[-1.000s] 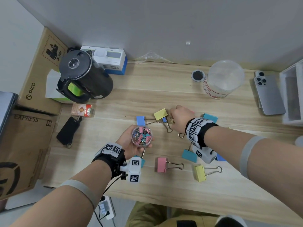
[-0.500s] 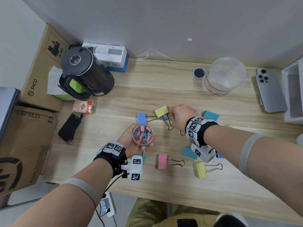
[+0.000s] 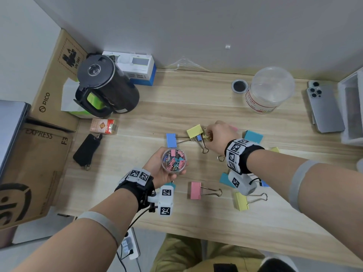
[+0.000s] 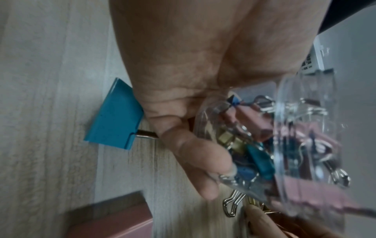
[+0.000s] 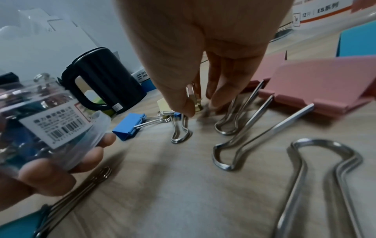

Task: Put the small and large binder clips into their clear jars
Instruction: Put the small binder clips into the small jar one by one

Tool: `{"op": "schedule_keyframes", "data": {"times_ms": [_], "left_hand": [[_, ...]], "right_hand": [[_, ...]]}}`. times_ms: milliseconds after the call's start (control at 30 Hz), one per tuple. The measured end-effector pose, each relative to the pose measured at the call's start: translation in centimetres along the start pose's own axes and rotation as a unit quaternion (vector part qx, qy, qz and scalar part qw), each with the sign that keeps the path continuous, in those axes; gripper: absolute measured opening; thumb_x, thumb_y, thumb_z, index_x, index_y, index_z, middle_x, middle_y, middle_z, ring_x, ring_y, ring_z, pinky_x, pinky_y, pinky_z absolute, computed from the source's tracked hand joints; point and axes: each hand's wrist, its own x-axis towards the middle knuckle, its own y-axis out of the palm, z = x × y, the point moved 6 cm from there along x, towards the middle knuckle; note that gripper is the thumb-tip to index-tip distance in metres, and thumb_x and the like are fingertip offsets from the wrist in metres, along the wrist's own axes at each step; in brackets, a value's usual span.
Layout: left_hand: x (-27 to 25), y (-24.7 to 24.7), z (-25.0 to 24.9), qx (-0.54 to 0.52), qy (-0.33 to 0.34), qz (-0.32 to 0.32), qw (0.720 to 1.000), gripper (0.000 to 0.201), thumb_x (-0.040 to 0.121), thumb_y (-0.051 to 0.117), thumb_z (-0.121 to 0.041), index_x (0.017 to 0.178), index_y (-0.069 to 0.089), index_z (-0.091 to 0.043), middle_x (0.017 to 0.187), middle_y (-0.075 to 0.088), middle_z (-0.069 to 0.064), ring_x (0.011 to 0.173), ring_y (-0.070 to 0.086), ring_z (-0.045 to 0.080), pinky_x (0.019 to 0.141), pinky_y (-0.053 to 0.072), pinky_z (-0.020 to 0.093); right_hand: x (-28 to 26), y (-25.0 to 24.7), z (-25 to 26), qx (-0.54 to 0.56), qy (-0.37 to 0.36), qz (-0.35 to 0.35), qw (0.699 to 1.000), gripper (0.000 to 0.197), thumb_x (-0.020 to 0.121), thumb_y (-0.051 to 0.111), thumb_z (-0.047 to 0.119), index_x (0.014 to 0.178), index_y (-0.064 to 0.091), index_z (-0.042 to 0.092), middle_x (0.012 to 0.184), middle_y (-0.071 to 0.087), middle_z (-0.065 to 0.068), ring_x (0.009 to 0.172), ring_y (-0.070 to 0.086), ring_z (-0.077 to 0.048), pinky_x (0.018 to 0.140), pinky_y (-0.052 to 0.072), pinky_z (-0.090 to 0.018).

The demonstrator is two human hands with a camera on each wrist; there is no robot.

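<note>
Item 1, nearest: yellow large clip (image 3: 241, 201) and pink large clip (image 3: 196, 190), flat on the wooden surface (image 3: 196, 222), wire handles pointing right. Not yet jarred. Risk, as a judgement: none while untouched; a passing forearm could sweep them off the near edge.

Item 2: left hand (image 3: 157, 167), fingers (image 5: 61, 164) wrapped round the small clear jar (image 3: 174, 161), held just above the surface, mouth up. Jar well filled with small pink, blue and teal clips (image 4: 305, 145). Risk: the jar is close to full, so a tilt or a knock could spill clips; a fresh clip dropped from too high may bounce off the heap.

Item 3: teal large clip (image 4: 114, 116) lying under the left hand. Risk: the jar set down on it would stand crooked.

Item 4: right hand (image 3: 218, 137), thumb and fingers (image 5: 183, 104) pinching a small gold-coloured clip (image 5: 196, 103) at the surface, beside the small blue clip (image 3: 199, 137). Grip looks narrow, on the fingertips. Risk: the clip may slip free on the lift, or its handle may snag the wire loops (image 5: 180, 133) of the neighbouring yellow clip (image 3: 194, 131) and blue clip (image 3: 170, 139) and drag them along.

Item 5: pink clip (image 5: 325, 83) and teal clip (image 3: 253, 136) beyond the right wrist; a knuckle could nudge them.

Item 6, farthest: large clear jar (image 3: 269, 91), closed top, its contents not discernible. Risk: large clips cannot go in until it is opened.
</note>
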Motion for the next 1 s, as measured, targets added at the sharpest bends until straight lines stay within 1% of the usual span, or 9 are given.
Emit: {"op": "schedule_keyframes", "data": {"times_ms": [133,233,400,500,567,667,733,867,1000], "left_hand": [[-0.2,-0.3,0.1,-0.005,0.000,0.002,1.000,0.047,0.094,0.047,-0.043,0.108,0.069,-0.004,0.101,0.071,0.017,0.067,0.070,0.029,0.038,0.050,0.024],[-0.3,-0.5,0.2,-0.011,0.004,0.006,1.000,0.046,0.093,0.048,-0.042,0.106,0.069,-0.003,0.100,0.071,0.018,0.068,0.069,0.030,0.038,0.051,0.024],[-0.4,-0.4,0.4,-0.018,0.003,0.004,1.000,0.045,0.093,0.047,-0.041,0.099,0.072,-0.003,0.095,0.072,0.017,0.065,0.070,0.030,0.036,0.050,0.024],[-0.3,-0.3,0.5,-0.021,0.003,0.010,1.000,0.045,0.091,0.049,-0.041,0.102,0.070,-0.003,0.097,0.072,0.016,0.066,0.070,0.030,0.037,0.050,0.024],[-0.3,-0.3,0.5,-0.020,0.002,0.010,1.000,0.045,0.092,0.048,-0.041,0.104,0.069,-0.004,0.097,0.071,0.016,0.065,0.070,0.029,0.037,0.050,0.023],[-0.4,0.0,0.3,-0.017,0.004,0.006,1.000,0.043,0.094,0.046,-0.041,0.102,0.070,-0.005,0.097,0.072,0.016,0.065,0.070,0.029,0.038,0.049,0.023],[-0.4,0.1,-0.1,-0.015,0.007,0.000,1.000,0.043,0.095,0.046,-0.041,0.102,0.070,-0.006,0.099,0.072,0.017,0.065,0.070,0.030,0.038,0.049,0.023],[-0.1,0.8,-0.9,-0.009,0.018,-0.003,1.000,0.043,0.096,0.045,-0.040,0.098,0.071,-0.005,0.093,0.073,0.015,0.064,0.071,0.030,0.037,0.049,0.023],[0.4,1.6,-1.5,-0.003,0.023,0.003,1.000,0.046,0.097,0.046,-0.042,0.097,0.072,-0.003,0.081,0.072,0.014,0.061,0.071,0.029,0.035,0.049,0.023]], "right_hand": [[0.2,0.0,0.5,0.021,-0.016,-0.038,0.999,0.020,0.082,0.064,0.026,0.102,0.066,0.025,0.097,0.052,0.004,0.085,0.057,-0.022,0.062,0.038,-0.028],[0.5,0.2,1.1,0.017,-0.028,-0.027,0.999,0.023,0.085,0.062,0.026,0.107,0.066,0.024,0.103,0.058,0.001,0.093,0.059,-0.024,0.066,0.038,-0.028],[1.2,0.4,1.1,0.024,-0.010,-0.021,0.999,0.025,0.082,0.060,0.021,0.106,0.064,0.026,0.102,0.062,-0.001,0.092,0.060,-0.026,0.067,0.042,-0.029],[1.3,0.4,0.8,0.005,-0.010,-0.021,1.000,0.025,0.081,0.057,0.018,0.104,0.061,0.027,0.100,0.063,-0.001,0.089,0.060,-0.026,0.066,0.046,-0.031],[1.2,0.3,0.8,0.008,-0.011,-0.020,1.000,0.023,0.082,0.059,0.018,0.103,0.062,0.024,0.099,0.062,-0.003,0.090,0.059,-0.026,0.066,0.043,-0.030],[0.8,-0.6,0.3,0.071,0.009,-0.061,0.996,0.018,0.078,0.067,0.021,0.096,0.068,0.023,0.093,0.065,-0.001,0.089,0.059,-0.023,0.067,0.038,-0.026],[0.6,-1.3,0.5,0.157,0.014,-0.079,0.984,0.020,0.072,0.073,0.020,0.091,0.071,0.024,0.084,0.067,0.004,0.080,0.061,-0.015,0.066,0.042,-0.023],[-0.6,-3.3,4.0,0.320,-0.084,-0.032,0.943,0.021,0.068,0.076,0.007,0.084,0.071,0.021,0.074,0.066,0.005,0.067,0.059,-0.006,0.068,0.049,-0.020],[-2.3,-3.8,8.5,0.244,-0.228,0.044,0.941,0.022,0.068,0.079,0.012,0.088,0.073,0.019,0.079,0.067,0.003,0.070,0.061,-0.007,0.065,0.050,-0.017]]}}
